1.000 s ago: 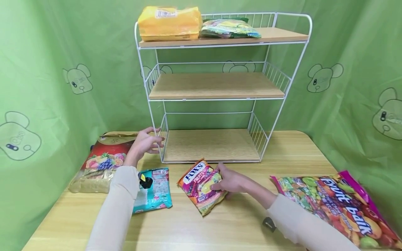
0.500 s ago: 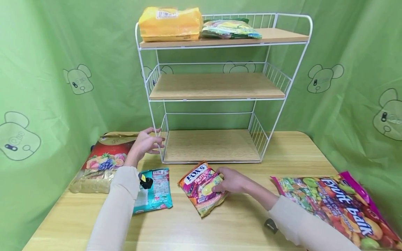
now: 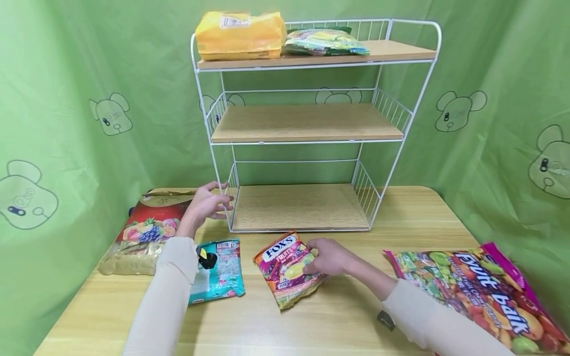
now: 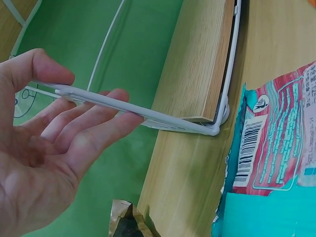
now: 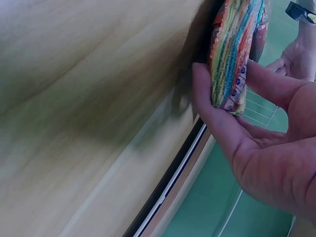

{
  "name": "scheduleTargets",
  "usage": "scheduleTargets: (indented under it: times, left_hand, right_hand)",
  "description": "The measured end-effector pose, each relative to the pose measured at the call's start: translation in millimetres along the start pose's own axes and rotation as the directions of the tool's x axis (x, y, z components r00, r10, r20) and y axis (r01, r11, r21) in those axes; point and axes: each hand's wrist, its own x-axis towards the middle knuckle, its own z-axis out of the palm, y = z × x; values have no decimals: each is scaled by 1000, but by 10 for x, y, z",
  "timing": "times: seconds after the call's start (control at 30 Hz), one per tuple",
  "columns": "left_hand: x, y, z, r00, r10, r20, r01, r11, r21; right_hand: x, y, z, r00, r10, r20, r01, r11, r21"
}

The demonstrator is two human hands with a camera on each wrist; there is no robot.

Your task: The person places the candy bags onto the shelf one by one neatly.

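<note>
My right hand (image 3: 331, 257) pinches the right edge of a purple and orange FOX'S fruit candy bag (image 3: 285, 264) just in front of the rack. In the right wrist view, thumb and fingers clasp the crimped end of the candy bag (image 5: 229, 64) from both sides. My left hand (image 3: 208, 201) holds the front left post of a white wire rack (image 3: 307, 231) with wooden shelves. The left wrist view has the thumb on one side of the white post (image 4: 168, 118) and the fingers along the other. A teal candy packet (image 3: 224, 269) lies beneath the left forearm.
A red and gold fruit bag (image 3: 149, 225) lies at the left, partly behind the left arm. At the right is a large Fruit balik candy bag (image 3: 481, 291), overlapped by the right sleeve. An orange-yellow package (image 3: 240, 37) and a green packet (image 3: 322, 42) rest on the top shelf.
The right hand has drawn the FOX'S candy bag slightly toward me and to the right, turning it a little. My left hand stays on the rack post.
</note>
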Motion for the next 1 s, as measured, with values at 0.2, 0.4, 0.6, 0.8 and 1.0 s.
scheduleTargets:
  times: [0.2, 0.4, 0.6, 0.8, 1.0]
  left_hand:
    - [8, -23, -12, 1000, 9, 2, -9, 1000, 8]
    - [29, -32, -16, 1000, 8, 6, -8, 1000, 1]
    - [20, -27, -10, 1000, 8, 2, -8, 1000, 9]
    - [14, -31, -10, 1000, 12, -1, -12, 1000, 12]
    - [12, -33, -12, 1000, 19, 1, -19, 1000, 12]
  right_hand:
    - [-13, -16, 26, 999, 32, 9, -33, 993, 109]
    - [-38, -49, 28, 1000, 20, -22, -17, 993, 116]
    - [-52, -81, 39, 998, 22, -59, -14, 992, 128]
    - [-67, -101, 24, 997, 18, -74, -6, 988, 155]
    - [-92, -107, -42, 996, 9, -91, 4, 991, 136]
